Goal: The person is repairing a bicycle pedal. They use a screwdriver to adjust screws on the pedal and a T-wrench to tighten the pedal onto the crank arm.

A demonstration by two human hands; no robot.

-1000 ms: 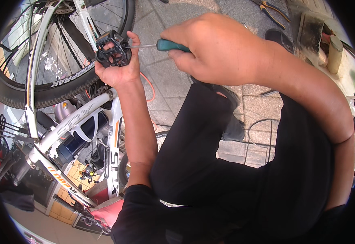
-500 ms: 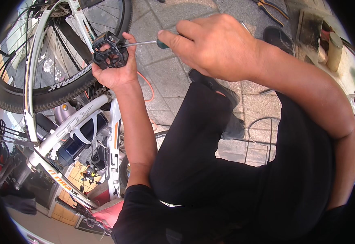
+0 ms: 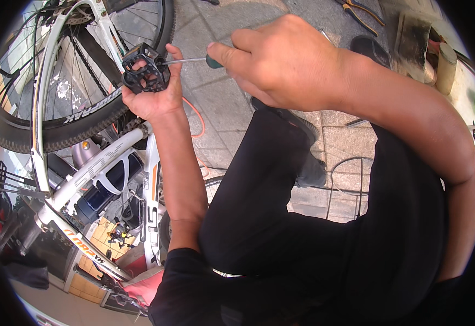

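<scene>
You're holding a black pedal (image 3: 146, 70) in your left hand (image 3: 159, 101), fingers (image 3: 175, 53) cupping it near the bicycle wheel (image 3: 66, 133) — your right hand (image 3: 283, 66) is gripping a green-handled screwdriver (image 3: 213, 63), its shaft meeting the pedal

On the left, a bike (image 3: 104, 155), with a wheel (image 3: 85, 122) at the top and a bottle (image 3: 93, 201) lower down on the frame. In front of the wheel's right edge, a pedal (image 3: 153, 73) in the left hand (image 3: 158, 100). To the right of that, a screwdriver (image 3: 212, 62) in the right hand (image 3: 286, 65), with its tip at the pedal. Behind both hands, the paving stones (image 3: 215, 103), with a cord (image 3: 200, 116) just right of the left arm (image 3: 183, 168). At the top right, pliers (image 3: 361, 23) on the ground, near a shoe (image 3: 370, 50). Farther right, a jar (image 3: 446, 70)
</scene>
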